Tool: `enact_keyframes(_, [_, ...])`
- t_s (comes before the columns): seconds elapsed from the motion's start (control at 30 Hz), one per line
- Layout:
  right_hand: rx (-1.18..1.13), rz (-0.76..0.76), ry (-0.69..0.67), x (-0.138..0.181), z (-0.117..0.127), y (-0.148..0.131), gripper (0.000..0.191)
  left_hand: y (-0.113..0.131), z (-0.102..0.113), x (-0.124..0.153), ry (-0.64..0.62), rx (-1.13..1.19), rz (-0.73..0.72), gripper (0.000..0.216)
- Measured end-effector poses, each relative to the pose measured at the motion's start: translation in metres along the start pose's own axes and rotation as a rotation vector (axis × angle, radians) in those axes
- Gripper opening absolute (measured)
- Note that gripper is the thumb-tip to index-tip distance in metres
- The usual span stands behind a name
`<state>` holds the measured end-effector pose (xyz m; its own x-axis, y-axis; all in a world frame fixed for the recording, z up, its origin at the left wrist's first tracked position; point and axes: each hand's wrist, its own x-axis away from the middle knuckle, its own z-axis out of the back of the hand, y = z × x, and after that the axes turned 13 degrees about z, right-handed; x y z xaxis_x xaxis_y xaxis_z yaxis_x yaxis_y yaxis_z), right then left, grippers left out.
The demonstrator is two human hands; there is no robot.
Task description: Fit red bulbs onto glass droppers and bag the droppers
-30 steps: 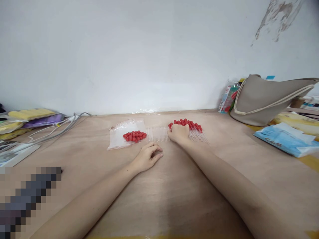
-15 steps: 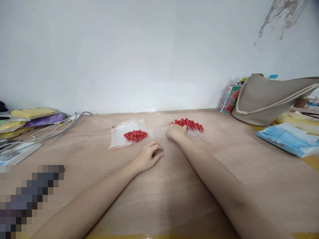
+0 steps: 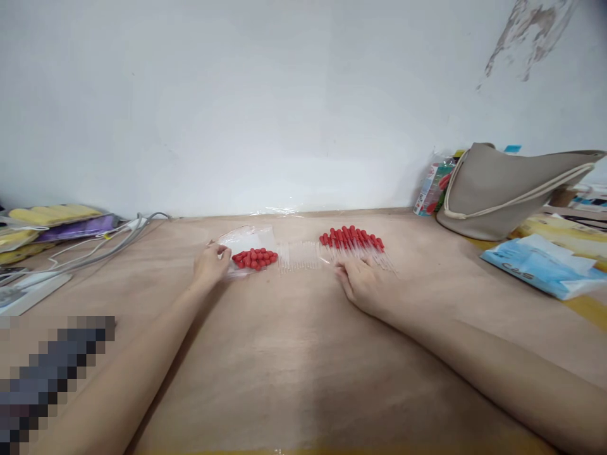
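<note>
My left hand [image 3: 212, 264] is at the left edge of a pile of red rubber bulbs [image 3: 256, 258], its fingers curled together; what lies between the fingertips is hidden. The bulbs rest on a clear plastic bag with white inside [image 3: 249, 237]. My right hand [image 3: 363, 282] is closed at the fingertips, pinching a thin clear dropper tube [image 3: 325, 260] that points up and left. Beside the pile lies a row of clear dropper tubes [image 3: 303, 254] without bulbs. Beyond my right hand several droppers with red bulbs [image 3: 351, 237] lie side by side.
A grey bag with a cord [image 3: 502, 189] stands at the right, with a blue tissue pack [image 3: 540, 265] in front. Yellow and purple packets [image 3: 61, 218] and cables [image 3: 128, 237] lie at the left. A pixelated dark patch covers the lower left. A white wall rises behind.
My left hand has moved left and away from me, to the bulb pile. My right hand has drawn back and right from the tube row, with a clear tube now at its fingertips.
</note>
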<state>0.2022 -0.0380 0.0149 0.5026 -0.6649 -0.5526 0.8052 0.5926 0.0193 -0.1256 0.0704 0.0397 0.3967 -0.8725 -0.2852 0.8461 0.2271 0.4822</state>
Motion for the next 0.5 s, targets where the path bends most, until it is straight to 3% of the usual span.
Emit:
enact_keyframes(0.13, [-0.038, 0.064, 0.148, 0.017, -0.011, 0.006, 0.026, -0.006, -0.001, -0.004, -0.139, -0.038, 0.050, 0.026])
enact_keyframes(0.27, [-0.042, 0.060, 0.173, 0.016, -0.013, 0.006, 0.026, -0.003, -0.003, 0.001, -0.162, -0.045, 0.039, 0.023])
enact_keyframes(0.37, [-0.063, 0.072, 0.176, 0.014, -0.009, 0.005, 0.023, -0.003, -0.001, 0.001, -0.107, -0.010, 0.033, 0.021])
enact_keyframes(0.5, [-0.156, 0.063, 0.168, 0.014, -0.005, 0.005, 0.018, 0.010, 0.007, 0.012, 0.135, 0.154, -0.050, 0.021])
